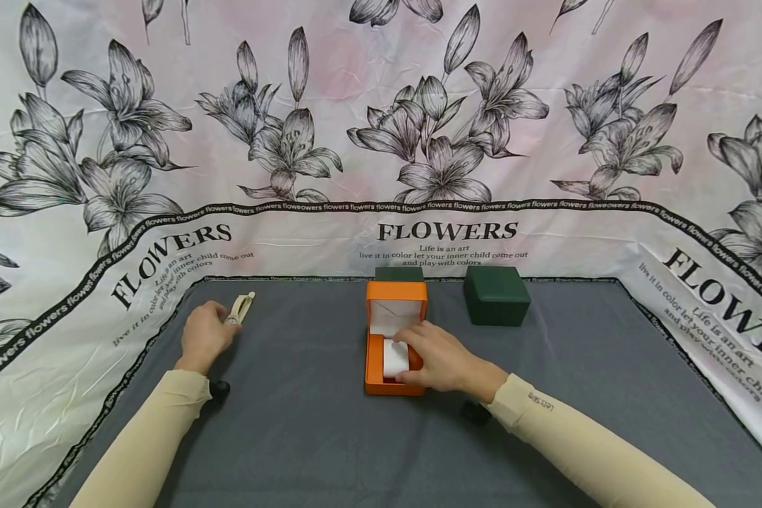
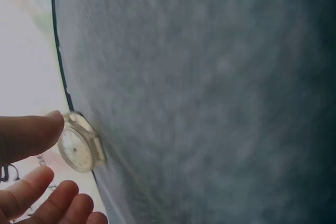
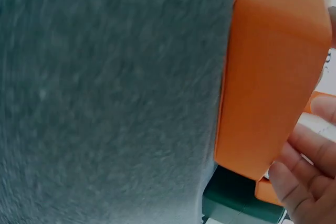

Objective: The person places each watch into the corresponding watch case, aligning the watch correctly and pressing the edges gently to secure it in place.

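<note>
On the left of the table lies a wristwatch with a cream strap and a round pale face. My left hand is right at it, and in the left wrist view a gap separates the thumb from the fingers, with the watch just past their tips. At the middle stands an orange box with its lid raised and a pale lining. My right hand reaches over its right wall. Thumb and fingers pinch a white cushion inside the box, partly hidden by the hand.
Behind the orange box, a dark green box shows its top. Another green box, closed, stands to its right. A grey cloth covers the table, and a flower-printed sheet hangs along the back and sides.
</note>
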